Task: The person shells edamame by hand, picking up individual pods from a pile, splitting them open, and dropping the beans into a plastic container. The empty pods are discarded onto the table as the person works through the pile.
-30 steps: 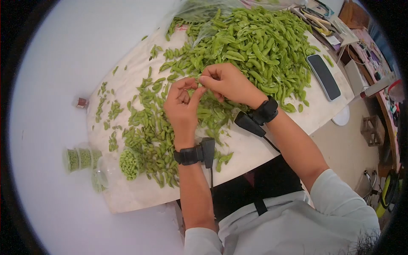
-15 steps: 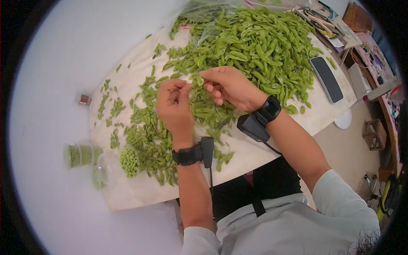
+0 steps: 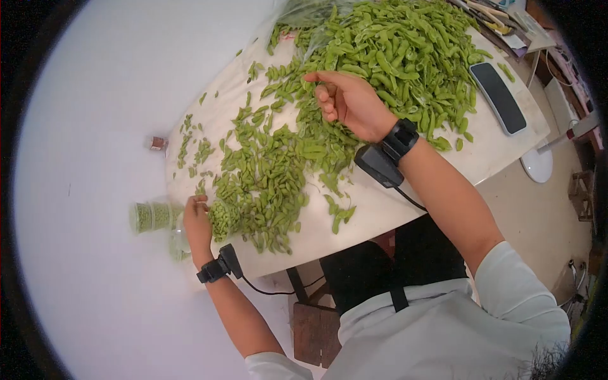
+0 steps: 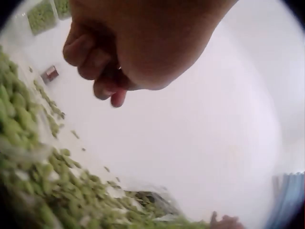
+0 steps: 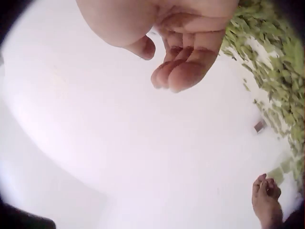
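Observation:
My left hand [image 3: 197,229] is beside a clear cup of shelled green beans [image 3: 223,218] at the table's left front. In the left wrist view the fingers of that hand [image 4: 102,67] are curled in; whatever lies inside them is hidden. My right hand [image 3: 356,104] hovers over green bean pods [image 3: 310,114], before a large heap of fuller pods [image 3: 399,57]. Its palm shows in the right wrist view, the fingers [image 5: 183,76] loosely bent and nothing visible between them.
Clear tubs of shelled beans [image 3: 144,217] stand past the table's left edge, near a small brown-capped item [image 3: 156,144]. Loose pods [image 3: 263,177] cover the middle. A phone [image 3: 498,98] lies at the right. A clear plastic bag [image 3: 310,16] borders the heap.
My left hand has left the right hand's side and moved left and toward me, to the cup. The right hand has stayed over the pods; the green pod at its fingertips no longer shows.

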### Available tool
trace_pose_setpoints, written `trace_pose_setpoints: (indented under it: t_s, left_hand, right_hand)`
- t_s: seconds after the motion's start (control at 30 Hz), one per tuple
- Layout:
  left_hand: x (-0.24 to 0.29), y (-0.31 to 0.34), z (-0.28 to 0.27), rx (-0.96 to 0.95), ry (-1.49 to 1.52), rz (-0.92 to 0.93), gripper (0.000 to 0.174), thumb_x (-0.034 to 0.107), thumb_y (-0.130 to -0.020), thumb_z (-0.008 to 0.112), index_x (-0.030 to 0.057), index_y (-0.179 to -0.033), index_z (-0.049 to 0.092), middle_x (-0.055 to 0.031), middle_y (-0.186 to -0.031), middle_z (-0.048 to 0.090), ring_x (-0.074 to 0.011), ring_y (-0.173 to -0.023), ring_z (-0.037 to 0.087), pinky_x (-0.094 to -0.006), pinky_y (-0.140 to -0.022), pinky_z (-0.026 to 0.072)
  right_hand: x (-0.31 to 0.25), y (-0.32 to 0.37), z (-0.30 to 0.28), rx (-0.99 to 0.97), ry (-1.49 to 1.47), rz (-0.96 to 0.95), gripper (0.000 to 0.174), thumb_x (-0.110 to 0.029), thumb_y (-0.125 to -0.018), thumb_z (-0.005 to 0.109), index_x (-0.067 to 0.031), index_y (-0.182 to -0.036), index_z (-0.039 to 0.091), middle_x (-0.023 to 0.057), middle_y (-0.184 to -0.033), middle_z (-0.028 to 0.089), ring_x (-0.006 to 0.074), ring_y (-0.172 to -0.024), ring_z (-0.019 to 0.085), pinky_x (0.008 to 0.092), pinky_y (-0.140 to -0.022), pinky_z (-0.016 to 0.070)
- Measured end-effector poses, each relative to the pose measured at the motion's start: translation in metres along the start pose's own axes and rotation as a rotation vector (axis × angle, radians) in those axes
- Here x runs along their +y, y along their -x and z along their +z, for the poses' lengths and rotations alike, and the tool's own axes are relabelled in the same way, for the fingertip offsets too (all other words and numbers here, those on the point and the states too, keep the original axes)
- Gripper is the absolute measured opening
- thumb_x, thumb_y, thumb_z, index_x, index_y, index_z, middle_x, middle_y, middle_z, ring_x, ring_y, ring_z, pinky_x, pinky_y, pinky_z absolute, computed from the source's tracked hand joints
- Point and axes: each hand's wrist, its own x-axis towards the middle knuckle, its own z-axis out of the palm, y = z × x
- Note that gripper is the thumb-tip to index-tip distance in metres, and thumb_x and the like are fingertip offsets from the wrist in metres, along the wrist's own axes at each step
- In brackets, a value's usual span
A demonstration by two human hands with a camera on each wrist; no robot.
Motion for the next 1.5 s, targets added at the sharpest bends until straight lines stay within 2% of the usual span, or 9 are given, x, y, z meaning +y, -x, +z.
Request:
trace_pose_setpoints:
  t_s: [0.07, 0.1, 0.3, 0.43, 0.6, 0.83, 1.13, 1.23, 1.5]
  left_hand:
    - [-0.005, 0.007, 0.005, -0.096, -0.067, -0.023, 0.017, 0.009, -0.088, 0.051, 0.0041, -0.101, 0.061, -0.0080, -0.071, 0.056, -0.0201, -0.064, 0.052, -0.0332, -0.064, 0.0439]
    - [0.001, 0.008, 0.005, -0.102, -0.088, -0.061, 0.019, 0.008, -0.087, 0.053, 0.0043, -0.103, 0.062, -0.0101, -0.081, 0.062, -0.0215, -0.071, 0.057, -0.0319, -0.069, 0.0454]
    - [0.069, 0.023, 0.001, 0.121, -0.131, 0.191, 0.020, 0.003, -0.084, 0.056, 0.0046, -0.102, 0.062, -0.0100, -0.093, 0.064, -0.0215, -0.080, 0.061, -0.0309, -0.071, 0.0464]
    - [0.137, 0.046, 0.039, -0.304, 0.233, 0.322, 0.022, 0.001, -0.080, 0.059, 0.0060, -0.101, 0.063, -0.0091, -0.093, 0.063, -0.0224, -0.081, 0.060, -0.0291, -0.072, 0.0467]
    - [0.187, 0.067, 0.059, -0.723, 0.253, 0.464, 0.028, 0.008, -0.073, 0.071, 0.0048, -0.100, 0.062, -0.0063, -0.093, 0.063, -0.0196, -0.079, 0.057, -0.0301, -0.073, 0.0464]
    - [0.179, 0.074, 0.065, -0.640, 0.108, 0.393, 0.035, 0.010, -0.069, 0.074, 0.0036, -0.100, 0.061, -0.0097, -0.094, 0.060, -0.0259, -0.079, 0.057, -0.0329, -0.071, 0.0470]
    - [0.185, 0.095, 0.049, -0.630, -0.152, 0.225, 0.018, 0.016, -0.073, 0.072, 0.0033, -0.082, 0.062, -0.0113, -0.075, 0.062, -0.0254, -0.066, 0.060, -0.0357, -0.063, 0.0475]
    - [0.174, 0.102, 0.054, -0.645, -0.100, 0.281, 0.018, 0.020, -0.073, 0.072, 0.0066, -0.082, 0.064, -0.0097, -0.076, 0.064, -0.0267, -0.067, 0.061, -0.0354, -0.063, 0.0479]
    - [0.165, 0.089, 0.041, -0.571, 0.101, 0.079, 0.013, 0.008, -0.077, 0.069, 0.0025, -0.087, 0.063, -0.0065, -0.071, 0.061, -0.0115, -0.059, 0.052, -0.0255, -0.057, 0.0434]
  right_hand:
    - [0.002, -0.001, -0.001, 0.036, 0.041, -0.009, 0.029, -0.025, -0.099, 0.041, -0.0011, -0.111, 0.053, -0.0049, -0.066, 0.044, 0.0068, -0.055, 0.040, 0.0234, -0.050, 0.0356]
    - [0.003, -0.001, -0.002, 0.034, 0.035, -0.009, 0.028, -0.024, -0.099, 0.041, -0.0014, -0.109, 0.053, -0.0048, -0.066, 0.044, 0.0069, -0.055, 0.040, 0.0237, -0.050, 0.0354]
    - [0.002, -0.001, -0.003, 0.026, 0.008, -0.005, 0.025, -0.023, -0.098, 0.043, -0.0019, -0.105, 0.053, -0.0046, -0.065, 0.043, 0.0071, -0.055, 0.039, 0.0232, -0.050, 0.0345]
    - [0.004, -0.004, -0.007, 0.004, 0.004, -0.025, 0.025, -0.024, -0.098, 0.043, -0.0024, -0.105, 0.053, -0.0047, -0.064, 0.043, 0.0073, -0.055, 0.039, 0.0232, -0.051, 0.0344]
    - [0.003, -0.004, -0.008, 0.009, -0.003, -0.036, 0.024, -0.023, -0.097, 0.044, -0.0024, -0.104, 0.053, -0.0048, -0.064, 0.042, 0.0073, -0.055, 0.038, 0.0235, -0.052, 0.0344]
    - [0.002, -0.005, -0.009, 0.029, 0.007, -0.054, 0.023, -0.022, -0.098, 0.043, -0.0021, -0.102, 0.054, -0.0043, -0.064, 0.042, 0.0077, -0.056, 0.037, 0.0235, -0.051, 0.0334]
    - [0.002, -0.003, -0.007, 0.038, 0.006, -0.061, 0.021, -0.020, -0.097, 0.045, -0.0026, -0.100, 0.055, -0.0046, -0.064, 0.043, 0.0062, -0.055, 0.039, 0.0215, -0.050, 0.0339]
    - [0.002, -0.002, -0.005, 0.060, 0.018, -0.055, 0.020, -0.020, -0.096, 0.045, -0.0027, -0.100, 0.055, -0.0050, -0.064, 0.043, 0.0059, -0.055, 0.039, 0.0212, -0.049, 0.0340]
    - [0.002, 0.002, 0.001, -0.069, 0.195, 0.004, 0.022, -0.021, -0.096, 0.047, -0.0024, -0.102, 0.057, -0.0051, -0.066, 0.044, 0.0047, -0.054, 0.039, 0.0196, -0.048, 0.0331]
